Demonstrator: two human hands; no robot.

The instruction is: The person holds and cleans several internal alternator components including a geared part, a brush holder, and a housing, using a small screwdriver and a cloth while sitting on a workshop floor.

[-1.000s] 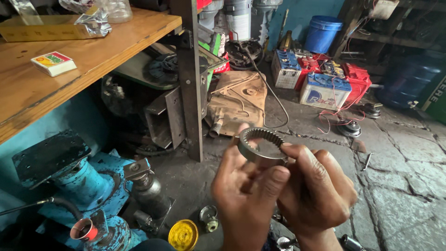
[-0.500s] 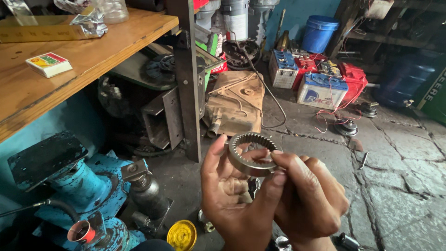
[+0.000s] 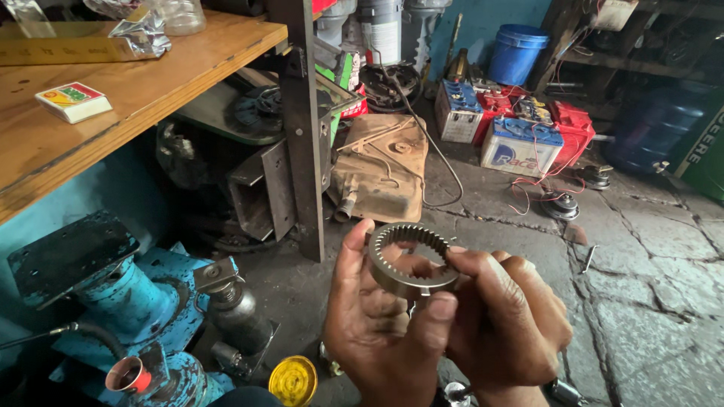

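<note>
Both hands, left (image 3: pixel 377 332) and right (image 3: pixel 509 324), pinched a toothed metal ring (image 3: pixel 411 260) above the floor (image 3: pixel 648 301), with a blue machine (image 3: pixel 128 316) and a yellow cap (image 3: pixel 292 380) nearby.

Single head-worn view, looking steeply down and forward from person's own height. Hands close to lens at lower centre. Wooden bench (image 3: pixel 151 83) enters from upper left, blue machine (image 3: pixel 128 301) low left. Stone floor (image 3: pixel 648 264) stretches away to right, batteries (image 3: pixel 520 143) and blue bucket (image 3: pixel 524 53) far at top. No second view.
</note>
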